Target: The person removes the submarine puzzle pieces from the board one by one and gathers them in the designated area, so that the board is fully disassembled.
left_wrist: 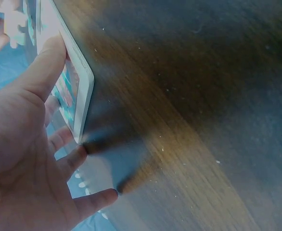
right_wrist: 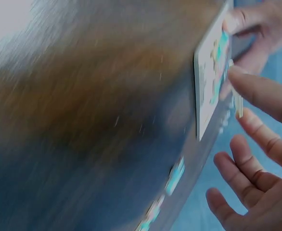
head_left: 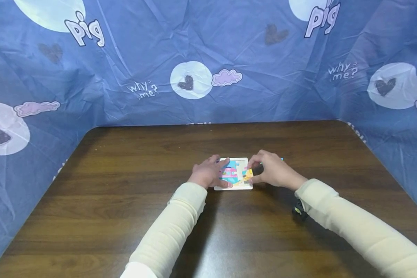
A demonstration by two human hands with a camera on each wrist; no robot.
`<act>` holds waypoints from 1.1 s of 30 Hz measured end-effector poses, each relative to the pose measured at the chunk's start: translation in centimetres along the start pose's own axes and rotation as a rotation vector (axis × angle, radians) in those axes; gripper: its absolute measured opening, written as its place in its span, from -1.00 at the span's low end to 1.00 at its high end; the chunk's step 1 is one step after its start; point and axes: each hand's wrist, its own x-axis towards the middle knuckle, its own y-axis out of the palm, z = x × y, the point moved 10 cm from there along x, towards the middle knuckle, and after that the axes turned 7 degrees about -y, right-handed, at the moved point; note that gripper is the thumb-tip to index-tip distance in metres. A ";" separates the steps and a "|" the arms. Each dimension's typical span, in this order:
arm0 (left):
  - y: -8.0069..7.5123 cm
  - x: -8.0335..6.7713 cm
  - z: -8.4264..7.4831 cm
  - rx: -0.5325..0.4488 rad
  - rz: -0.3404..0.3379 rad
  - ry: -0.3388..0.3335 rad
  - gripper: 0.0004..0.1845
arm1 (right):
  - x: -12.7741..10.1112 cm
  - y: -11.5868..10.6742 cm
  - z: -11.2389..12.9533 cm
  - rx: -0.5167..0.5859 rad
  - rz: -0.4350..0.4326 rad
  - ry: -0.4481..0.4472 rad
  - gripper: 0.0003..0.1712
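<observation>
The left hand steadies a white puzzle board on the wooden table, thumb pressed on the board's near edge, other fingers loosely spread beside it. The right hand pinches a small yellow-orange puzzle piece between thumb and forefinger over the board's right side. More loose pieces lie just past its fingers.

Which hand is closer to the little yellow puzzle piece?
The right hand. Its fingertips are at the yellow piece, on the right side of the puzzle board. The left hand rests on the board's left edge.
</observation>
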 end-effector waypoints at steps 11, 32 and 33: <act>-0.3 -0.1 0.2 -0.027 -0.007 0.014 -0.04 | -3.0 -4.8 -6.5 0.110 -0.135 0.145 -0.59; -0.1 -0.1 0.1 -0.052 -0.010 0.023 -0.05 | -6.0 -5.1 -14.7 0.036 -0.055 0.300 -0.52; -0.2 -0.2 0.1 -0.057 -0.010 0.022 -0.05 | -6.0 -5.1 -14.7 0.032 -0.054 0.296 -0.52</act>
